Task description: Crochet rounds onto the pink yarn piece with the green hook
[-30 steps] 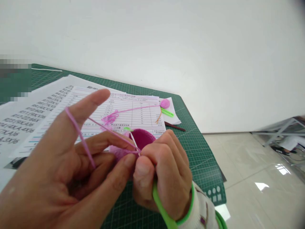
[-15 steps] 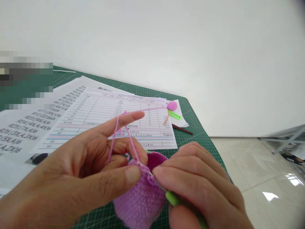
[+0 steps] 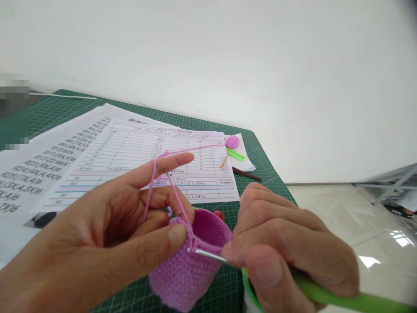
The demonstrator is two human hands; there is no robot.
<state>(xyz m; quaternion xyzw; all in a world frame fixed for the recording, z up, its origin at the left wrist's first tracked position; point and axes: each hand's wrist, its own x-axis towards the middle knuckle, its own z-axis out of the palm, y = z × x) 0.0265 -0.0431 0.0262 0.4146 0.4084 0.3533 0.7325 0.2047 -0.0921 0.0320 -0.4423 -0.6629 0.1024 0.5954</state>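
My left hand (image 3: 130, 213) pinches the rim of a pink crocheted pouch-like piece (image 3: 189, 274) between thumb and fingers. Its index finger is stretched out, with pink yarn (image 3: 177, 191) looped over it and running down to the stitches. In my right hand (image 3: 293, 243) is a crochet hook (image 3: 210, 255) with a metal shaft and a green handle. The hook's tip is at the front of the piece's rim, close to my left thumb. The hollow inside of the piece faces up and right.
Printed sheets (image 3: 208, 174) lie on a green cutting mat (image 3: 273, 182). A pink yarn ball (image 3: 232, 142), a bright green clip-like item (image 3: 236, 154) and a dark brown stick (image 3: 247, 174) sit at the far right. A small red object (image 3: 219, 215) shows behind the piece. A white wall (image 3: 293, 87) rises behind.
My right hand has swung right and turned, showing more of the hook's handle and shaft. The hook tip points left at the rim. More of the piece's opening shows, and the red object appears.
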